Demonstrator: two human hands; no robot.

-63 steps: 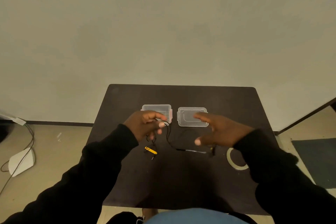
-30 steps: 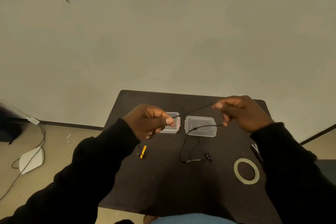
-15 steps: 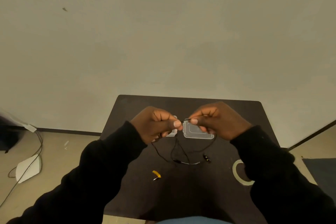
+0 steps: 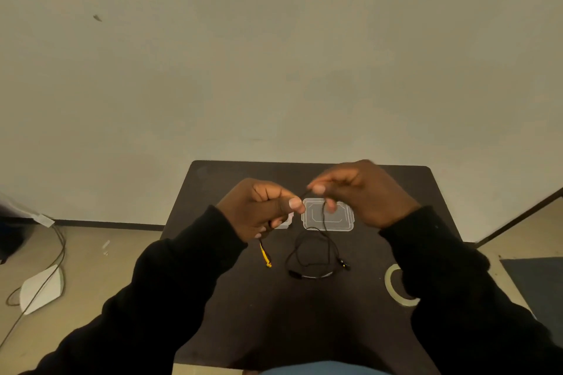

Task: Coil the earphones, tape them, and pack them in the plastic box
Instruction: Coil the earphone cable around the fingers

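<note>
Above the dark table [image 4: 304, 313], my left hand [image 4: 259, 210] and my right hand [image 4: 362, 192] both pinch the thin black cord of the earphones [image 4: 310, 256]. A loop of the cord hangs down from my fingers onto the table, ending in a black earbud [image 4: 344, 263]. The yellow plug end [image 4: 265, 256] dangles below my left hand. Behind my hands lie the clear plastic box [image 4: 286, 222], mostly hidden by my left hand, and its clear lid [image 4: 329, 216]. The tape roll [image 4: 393, 286] lies at the right, half covered by my right sleeve.
The table stands against a plain wall. On the floor to the left sit a white device [image 4: 39, 289] and a dark cable [image 4: 58, 253]. A dark mat [image 4: 536, 286] lies on the floor at the right.
My hands pulled the cord taut and wide apart, then came together. Now my right hand sits slightly higher, and the yellow plug has risen off the table to hang under my left hand.
</note>
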